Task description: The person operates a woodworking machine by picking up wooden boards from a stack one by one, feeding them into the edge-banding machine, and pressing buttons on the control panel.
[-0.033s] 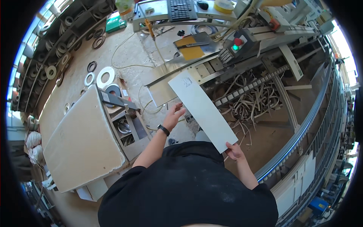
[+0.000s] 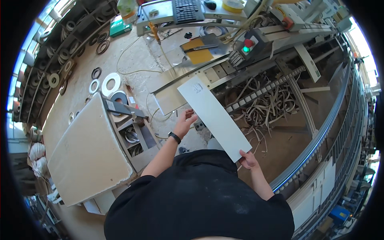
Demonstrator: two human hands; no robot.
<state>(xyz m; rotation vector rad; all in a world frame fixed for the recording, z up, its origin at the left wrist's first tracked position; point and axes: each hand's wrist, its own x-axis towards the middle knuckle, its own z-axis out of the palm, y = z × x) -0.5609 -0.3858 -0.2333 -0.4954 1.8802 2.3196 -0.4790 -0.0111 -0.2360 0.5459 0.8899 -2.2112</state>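
White panel (image 2: 214, 118), rectangular, is positioned in front of the torso, above the workshop floor (image 2: 145, 58). Ring-shaped rolls (image 2: 50, 80) line the far left; tangled pale strips (image 2: 276, 109) lie to the right of the panel, inside a curved roller conveyor (image 2: 311, 150). The long axis runs diagonally: far end up-left toward the flat machine plate (image 2: 168, 100), near end down-right. Right hand (image 2: 249, 161) grips the near end, thumb on top. Left hand (image 2: 185, 123) is open, fingers spread beside the left edge; contact cannot be determined.

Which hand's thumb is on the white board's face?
The right hand, at the near end of the white board. The left hand, with dark wristband, is at its left edge.
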